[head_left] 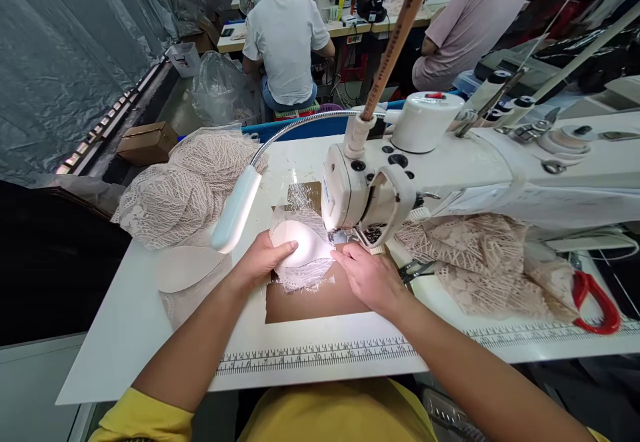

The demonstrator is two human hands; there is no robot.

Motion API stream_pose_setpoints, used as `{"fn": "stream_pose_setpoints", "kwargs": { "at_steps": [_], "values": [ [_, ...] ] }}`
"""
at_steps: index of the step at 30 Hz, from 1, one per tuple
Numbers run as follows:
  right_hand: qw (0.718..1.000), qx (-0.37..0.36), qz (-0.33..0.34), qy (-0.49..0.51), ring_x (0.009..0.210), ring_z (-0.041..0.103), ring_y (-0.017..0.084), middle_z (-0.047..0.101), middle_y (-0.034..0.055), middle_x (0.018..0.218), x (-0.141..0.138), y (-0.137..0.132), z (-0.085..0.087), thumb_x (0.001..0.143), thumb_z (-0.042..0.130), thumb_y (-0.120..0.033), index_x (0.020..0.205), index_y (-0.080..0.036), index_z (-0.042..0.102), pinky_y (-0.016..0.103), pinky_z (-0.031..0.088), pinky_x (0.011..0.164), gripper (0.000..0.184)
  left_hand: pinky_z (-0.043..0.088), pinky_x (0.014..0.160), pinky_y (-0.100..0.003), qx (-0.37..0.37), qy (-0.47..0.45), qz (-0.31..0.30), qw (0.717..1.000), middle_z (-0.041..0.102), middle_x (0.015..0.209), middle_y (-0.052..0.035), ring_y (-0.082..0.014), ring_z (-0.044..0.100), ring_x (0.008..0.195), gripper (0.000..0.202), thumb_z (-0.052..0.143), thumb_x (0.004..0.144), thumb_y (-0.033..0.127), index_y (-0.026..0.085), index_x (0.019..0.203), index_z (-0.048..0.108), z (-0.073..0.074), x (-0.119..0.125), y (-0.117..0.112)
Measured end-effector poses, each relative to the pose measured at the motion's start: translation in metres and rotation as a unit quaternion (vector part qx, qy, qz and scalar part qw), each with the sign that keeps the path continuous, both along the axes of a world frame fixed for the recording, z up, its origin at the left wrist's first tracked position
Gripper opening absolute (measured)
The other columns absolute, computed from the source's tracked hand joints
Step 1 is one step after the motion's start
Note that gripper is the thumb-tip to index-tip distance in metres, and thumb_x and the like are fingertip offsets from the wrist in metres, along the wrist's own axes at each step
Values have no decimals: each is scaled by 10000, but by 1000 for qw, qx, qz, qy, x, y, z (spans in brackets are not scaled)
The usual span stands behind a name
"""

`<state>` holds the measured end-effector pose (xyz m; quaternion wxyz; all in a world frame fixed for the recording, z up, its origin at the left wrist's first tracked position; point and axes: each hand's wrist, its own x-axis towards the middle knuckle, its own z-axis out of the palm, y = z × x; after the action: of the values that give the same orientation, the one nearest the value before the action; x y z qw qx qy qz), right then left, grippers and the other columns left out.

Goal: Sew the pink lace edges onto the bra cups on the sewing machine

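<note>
The main hazard seems to be at the sewing machine [345, 192]: the right hand [367, 275] has its fingertips just beside the presser foot [344, 236], so a small slip toward the needle area could catch a finger. The pale moulded cup [306, 245] lies just left of the machine's needle area, and the thin lace [303, 278] around it, loose along the side nearer the wearer, could fold under or pucker if the two sides were pulled unevenly. Its domed form might also make the edge lift or swing off line if the left hand [265, 257] eased its hold. That hand grasps the cup at the end farther from the machine, thumb pressed on top, the other fingers mostly hidden beneath. The right hand is partly curled, touching the narrow end nearest the machine; whether it truly pinches the material or only steadies it, I cannot tell. The cup lies dome up, its broad rounded end away from the machine and its tapered tip pointing right at the presser foot. Its long axis runs roughly side to side, about parallel to the ruler strip [320, 357] on the wearer's side of the machine.
</note>
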<state>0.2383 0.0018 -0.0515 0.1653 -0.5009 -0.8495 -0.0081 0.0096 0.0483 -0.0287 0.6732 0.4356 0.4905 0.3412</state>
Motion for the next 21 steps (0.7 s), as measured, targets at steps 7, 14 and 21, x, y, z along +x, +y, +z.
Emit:
{"fn": "stream_pose_setpoints", "kwargs": {
  "at_steps": [7, 14, 21],
  "values": [
    [998, -1, -28, -50, 664, 484, 162, 636, 47, 808, -3, 1, -1, 839, 471, -62, 1144, -186, 667, 301, 287, 578, 383, 494, 857, -375, 40, 32, -29, 998, 700, 1044, -137, -296, 637, 995, 545, 751, 708, 400, 86, 1135, 622, -2, -6, 1],
    [996, -11, -54, -69, 662, 494, 172, 640, 64, 836, -5, 2, -1, 830, 461, -61, 1116, -185, 675, 316, 279, 580, 378, 497, 720, -320, 81, 139, -47, 986, 696, 849, -73, -230, 647, 787, 417, 706, 714, 378, 103, 1018, 631, -3, -12, 2],
    [998, -11, -50, -26, 688, 506, 175, 651, 50, 863, 0, 1, -2, 843, 451, -83, 1064, -195, 681, 312, 309, 636, 338, 341, 493, -226, 100, 290, -144, 941, 553, 642, 5, -136, 503, 546, 342, 634, 748, 465, 144, 858, 593, 18, -30, 2]
  ]
}}
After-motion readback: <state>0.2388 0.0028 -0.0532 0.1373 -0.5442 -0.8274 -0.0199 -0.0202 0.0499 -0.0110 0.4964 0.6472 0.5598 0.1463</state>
